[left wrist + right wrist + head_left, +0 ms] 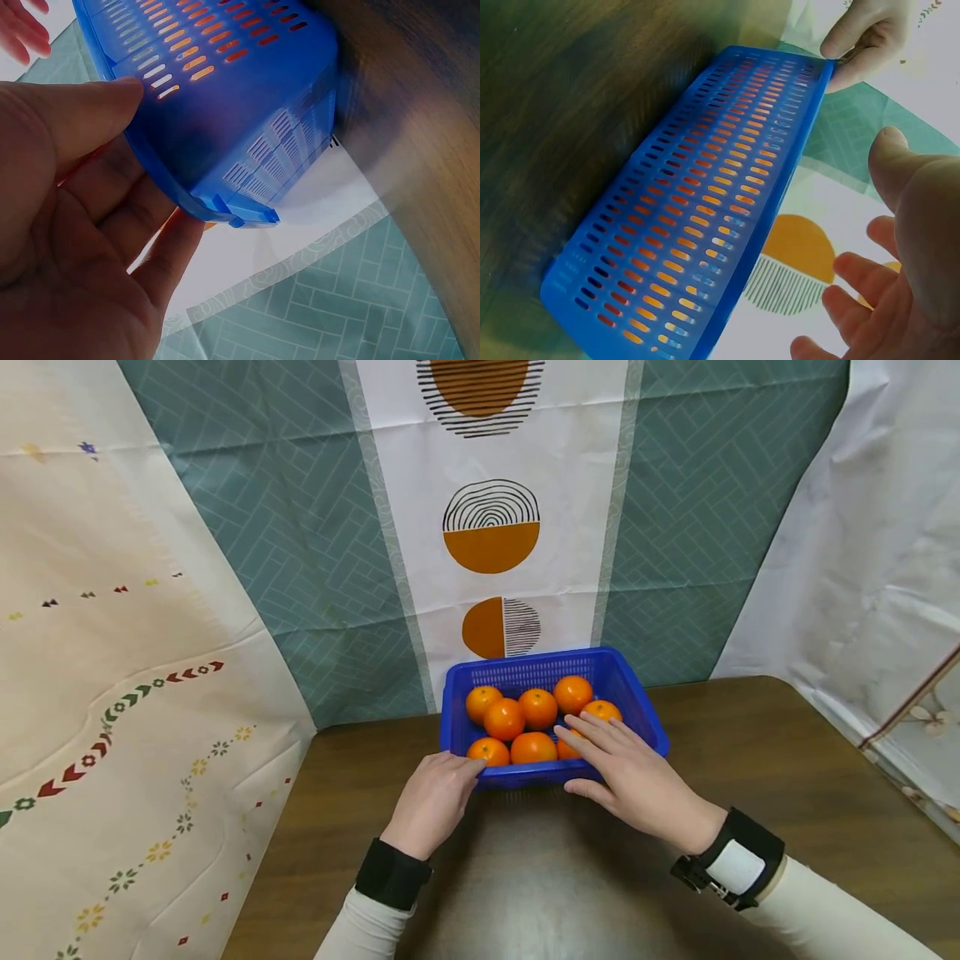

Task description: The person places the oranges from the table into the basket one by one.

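Note:
A blue slotted plastic basket (525,772) stands on the table, holding several oranges (504,719). At its front left corner my left hand (437,800) pinches the rim. The left wrist view shows the thumb on the outside of the basket wall (195,131) and the other fingers on the inner side. My right hand (637,777) is spread over the front right part of the basket, covering some of the oranges there. From the right wrist, its fingers (866,277) look spread and loosely bent past the rim, with nothing held.
The brown wooden table (360,793) extends to both sides and in front of the basket. Right behind the basket hangs a green and white patterned cloth (495,460). Pale cloths with flower patterns (150,760) hang at the left and right.

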The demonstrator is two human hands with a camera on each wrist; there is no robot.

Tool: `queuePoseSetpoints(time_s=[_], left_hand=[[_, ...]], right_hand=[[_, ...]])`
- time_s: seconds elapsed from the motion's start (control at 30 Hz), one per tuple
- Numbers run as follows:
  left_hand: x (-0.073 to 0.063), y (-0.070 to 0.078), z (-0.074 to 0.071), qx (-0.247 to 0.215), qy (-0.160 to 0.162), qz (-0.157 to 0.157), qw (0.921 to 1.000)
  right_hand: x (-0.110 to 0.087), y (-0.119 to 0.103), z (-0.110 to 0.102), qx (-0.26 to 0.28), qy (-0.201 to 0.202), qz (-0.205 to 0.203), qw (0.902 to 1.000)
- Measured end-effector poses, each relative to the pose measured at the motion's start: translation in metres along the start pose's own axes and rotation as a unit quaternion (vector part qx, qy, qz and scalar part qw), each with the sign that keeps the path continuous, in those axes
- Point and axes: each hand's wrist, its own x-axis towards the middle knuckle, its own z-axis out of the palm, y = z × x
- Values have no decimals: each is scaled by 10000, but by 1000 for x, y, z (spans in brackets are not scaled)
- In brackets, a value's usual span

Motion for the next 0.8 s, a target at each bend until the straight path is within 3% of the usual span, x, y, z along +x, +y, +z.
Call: queuePoseSetpoints(time_s=[0.6, 0.8], left_hand=[[0, -3, -1, -98, -65, 0, 9999], [6, -7, -16, 46, 163, -53, 9998]], right_hand=[[5, 14, 1, -11, -2, 155, 9999], [8, 17, -3, -156, 68, 139, 9998]])
